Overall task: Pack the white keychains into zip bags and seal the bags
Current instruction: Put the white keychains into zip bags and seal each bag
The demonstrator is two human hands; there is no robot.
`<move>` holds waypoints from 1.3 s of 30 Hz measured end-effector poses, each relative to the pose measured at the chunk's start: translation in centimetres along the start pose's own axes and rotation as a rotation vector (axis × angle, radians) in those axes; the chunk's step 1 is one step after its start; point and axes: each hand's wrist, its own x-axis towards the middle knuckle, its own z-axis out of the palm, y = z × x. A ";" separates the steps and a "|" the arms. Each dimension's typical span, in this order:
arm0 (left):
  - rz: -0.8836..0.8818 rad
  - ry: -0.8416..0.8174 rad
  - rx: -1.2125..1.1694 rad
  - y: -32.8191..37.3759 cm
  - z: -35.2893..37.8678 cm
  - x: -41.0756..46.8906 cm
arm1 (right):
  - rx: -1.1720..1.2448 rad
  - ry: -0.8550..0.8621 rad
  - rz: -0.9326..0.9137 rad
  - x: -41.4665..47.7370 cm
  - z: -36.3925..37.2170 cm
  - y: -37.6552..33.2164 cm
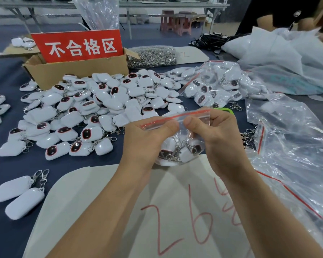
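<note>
Head view. The zip bag (181, 135) is hanging between the 2 hands, above the near white card (104, 202) that is bearing red handwritten digits. The bag's red closing strip (162, 121) is running across the tips of both thumbs, rising slightly toward the right. The keychains inside the bag (183, 153) are bunching below the fingers, at the level of the heels of the hands, with their metal clasps pointing inward.

The left hand (145, 140) is pinching the left part of the strip: its thumb (169, 127) is pressing on the near face, and the other fingers are curling behind the plastic, mostly hidden. The right hand (220, 138) is pinching the right part in the same way, its thumb (192, 121) lying just beside the left thumb, the 2 tips close but apart. The right fingers (198, 135) are showing through the clear plastic behind the bag. Whether the strip is fully sealed cannot be told.

Beyond the left fingers, a loose pile of white keychains (93, 108) is lying on the dark cloth, reaching back to a cardboard box (78, 73) carrying a red sign (78, 45). Beyond the right fingers, filled bags (213, 86) are lying in a heap. To the right of the right hand, empty clear bags (287, 146) are spreading out. Well to the left of the left forearm, 2 keychains (19, 196) are lying face down, side by side.
</note>
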 end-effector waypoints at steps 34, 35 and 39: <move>0.042 0.076 0.027 0.2 0.1 0.0 | -0.003 0.054 0.171 -0.1 0.1 0.0; 0.060 0.083 0.033 0.2 0.2 -0.1 | -0.002 0.037 0.180 0.0 -0.1 0.1; 0.051 0.089 0.040 0.2 0.2 -0.1 | 0.078 -0.046 0.254 0.2 -1.1 -0.1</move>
